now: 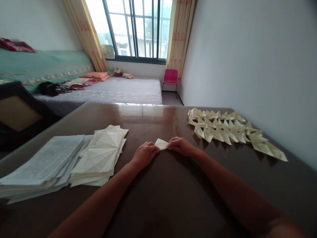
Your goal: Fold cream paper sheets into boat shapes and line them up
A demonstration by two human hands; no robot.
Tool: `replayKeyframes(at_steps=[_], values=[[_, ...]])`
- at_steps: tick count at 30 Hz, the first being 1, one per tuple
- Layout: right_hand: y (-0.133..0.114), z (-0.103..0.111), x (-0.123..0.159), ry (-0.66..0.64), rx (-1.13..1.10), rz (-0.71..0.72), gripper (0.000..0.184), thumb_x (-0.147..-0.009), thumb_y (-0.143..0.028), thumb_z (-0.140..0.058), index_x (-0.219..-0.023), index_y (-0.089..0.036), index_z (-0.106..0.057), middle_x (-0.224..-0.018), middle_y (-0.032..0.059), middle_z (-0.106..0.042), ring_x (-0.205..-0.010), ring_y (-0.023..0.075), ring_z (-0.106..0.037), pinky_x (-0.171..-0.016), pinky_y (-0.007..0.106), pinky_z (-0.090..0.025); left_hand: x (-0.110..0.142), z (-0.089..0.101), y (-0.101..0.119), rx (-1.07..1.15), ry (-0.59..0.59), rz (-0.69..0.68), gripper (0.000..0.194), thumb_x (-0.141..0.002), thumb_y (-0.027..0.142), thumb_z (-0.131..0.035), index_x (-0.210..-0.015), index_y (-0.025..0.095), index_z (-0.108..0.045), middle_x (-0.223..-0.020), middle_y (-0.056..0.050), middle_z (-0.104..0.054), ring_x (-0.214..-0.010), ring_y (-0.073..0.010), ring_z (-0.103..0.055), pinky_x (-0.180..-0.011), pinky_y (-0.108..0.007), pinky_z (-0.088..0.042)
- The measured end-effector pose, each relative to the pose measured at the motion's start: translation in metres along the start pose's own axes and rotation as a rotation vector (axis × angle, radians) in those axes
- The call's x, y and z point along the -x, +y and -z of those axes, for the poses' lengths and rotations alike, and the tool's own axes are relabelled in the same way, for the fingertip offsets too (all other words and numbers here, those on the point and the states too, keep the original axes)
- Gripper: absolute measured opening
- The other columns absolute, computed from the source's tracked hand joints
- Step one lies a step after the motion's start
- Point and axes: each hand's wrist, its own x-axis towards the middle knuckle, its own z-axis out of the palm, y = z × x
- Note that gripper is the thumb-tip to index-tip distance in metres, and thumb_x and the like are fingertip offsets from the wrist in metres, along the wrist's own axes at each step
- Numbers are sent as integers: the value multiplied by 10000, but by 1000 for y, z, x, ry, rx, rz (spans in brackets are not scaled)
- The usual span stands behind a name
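A small folded piece of cream paper (161, 144) lies between my two hands at the middle of the brown table. My left hand (146, 152) pinches its left corner, fingers closed together. On the opposite side my right hand (180, 145) grips the right corner with its fingertips. To the left, a stack of creased cream sheets (102, 153) shows star-like fold lines. Rows of folded paper boats (220, 127) stand at the table's far right, pointed ends up.
A thick pile of printed paper (47, 162) sits on the left of the glossy table (158, 205). Beyond the table are a bed (138, 89), a pink chair (170, 77) and a window. A white wall (260, 66) runs along the right. A dark wooden chair (21, 115) stands at left.
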Motion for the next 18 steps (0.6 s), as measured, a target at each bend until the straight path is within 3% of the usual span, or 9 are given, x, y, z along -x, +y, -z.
replayKeyframes(at_steps=[5, 11, 18], values=[[4, -6, 4, 171, -48, -183, 205, -865, -366, -587, -905, -223, -728, -861, 31, -705, -817, 167, -609, -774, 280, -458, -6, -5, -12, 48, 27, 145, 306, -941, 359, -411, -1041, 234, -672, -1015, -25, -698, -910, -188, -638, -800, -286, -463], [2, -11, 1, 197, 83, -344, 212, -856, -400, -575, -931, -233, -682, -831, 18, -668, -726, 144, -583, -698, 260, -429, -3, -8, -7, -26, 43, 149, 277, -923, 336, -436, -1091, 270, -647, -950, -11, -668, -852, -178, -632, -778, -282, -452], [-5, -12, -2, 193, 198, -356, 149, -849, -371, -582, -845, -233, -637, -790, -7, -648, -727, 136, -551, -625, 239, -351, -1, -5, -6, -80, 2, 126, 317, -941, 334, -397, -1169, 289, -612, -909, -15, -599, -815, -162, -609, -761, -268, -446]])
